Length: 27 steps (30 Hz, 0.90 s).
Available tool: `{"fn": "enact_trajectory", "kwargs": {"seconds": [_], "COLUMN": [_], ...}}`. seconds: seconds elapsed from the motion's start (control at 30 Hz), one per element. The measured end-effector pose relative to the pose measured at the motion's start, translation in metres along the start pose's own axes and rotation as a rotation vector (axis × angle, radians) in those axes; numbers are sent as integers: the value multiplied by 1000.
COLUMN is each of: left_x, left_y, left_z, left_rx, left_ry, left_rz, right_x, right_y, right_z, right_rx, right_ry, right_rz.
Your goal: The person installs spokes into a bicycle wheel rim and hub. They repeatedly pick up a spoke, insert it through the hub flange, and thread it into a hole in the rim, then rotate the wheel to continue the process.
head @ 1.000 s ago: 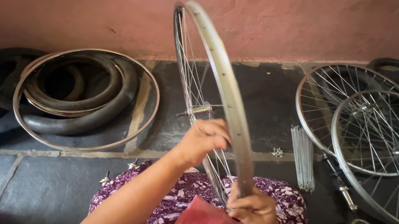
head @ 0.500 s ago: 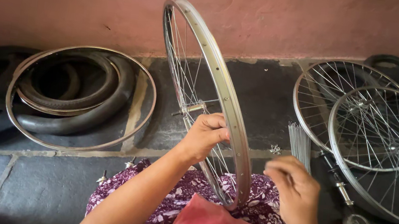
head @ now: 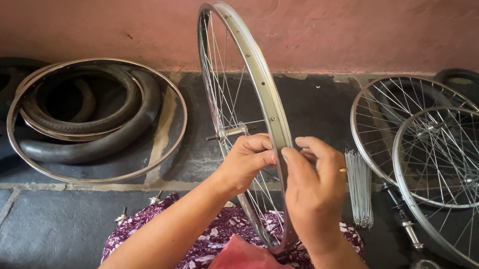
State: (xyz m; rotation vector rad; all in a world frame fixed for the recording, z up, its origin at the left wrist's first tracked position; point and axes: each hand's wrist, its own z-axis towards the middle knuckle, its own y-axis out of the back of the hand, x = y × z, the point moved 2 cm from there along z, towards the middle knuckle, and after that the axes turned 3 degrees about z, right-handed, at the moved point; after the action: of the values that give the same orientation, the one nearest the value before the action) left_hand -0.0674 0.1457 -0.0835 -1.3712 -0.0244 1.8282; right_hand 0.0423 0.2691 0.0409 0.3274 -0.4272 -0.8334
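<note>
Pink wall [head: 87,0] behind, dark stone floor [head: 35,220] below. Spoked wheel [head: 245,82] upright on lap, edge toward camera. Left hand [head: 247,160] closed on rim from left; right hand [head: 312,186] pinching rim from right, fingertips nearly touching. Loose spokes [head: 360,186] on floor just right. Two finished wheels [head: 454,175] toward floor's right edge; bare rim and tyres [head: 93,119] left by wall

tyres [head: 81,115] left, wheel [head: 240,123] centre, spokes [head: 359,187] right
</note>
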Motion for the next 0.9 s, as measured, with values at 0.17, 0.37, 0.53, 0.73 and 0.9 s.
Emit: {"fn": "enact_trajectory", "kwargs": {"seconds": [0.17,0.37,0.53,0.73,0.9], "left_x": [2,0,0,5,6], "left_y": [2,0,-2,3,4], "left_z": [2,0,-3,-4,-5], "left_rx": [5,23,22,-39,-59], "left_ry": [-6,-47,-46,-53,-81], "left_rz": [-10,21,-5,-41,-36], "right_x": [7,6,10,10,8], "right_y": [-1,0,0,-3,-4], "right_z": [4,5,2,3,3], "right_rx": [26,14,20,27,30], "right_ry": [49,-30,51,53,85], "right_rz": [-78,19,-29,-25,-20]}}
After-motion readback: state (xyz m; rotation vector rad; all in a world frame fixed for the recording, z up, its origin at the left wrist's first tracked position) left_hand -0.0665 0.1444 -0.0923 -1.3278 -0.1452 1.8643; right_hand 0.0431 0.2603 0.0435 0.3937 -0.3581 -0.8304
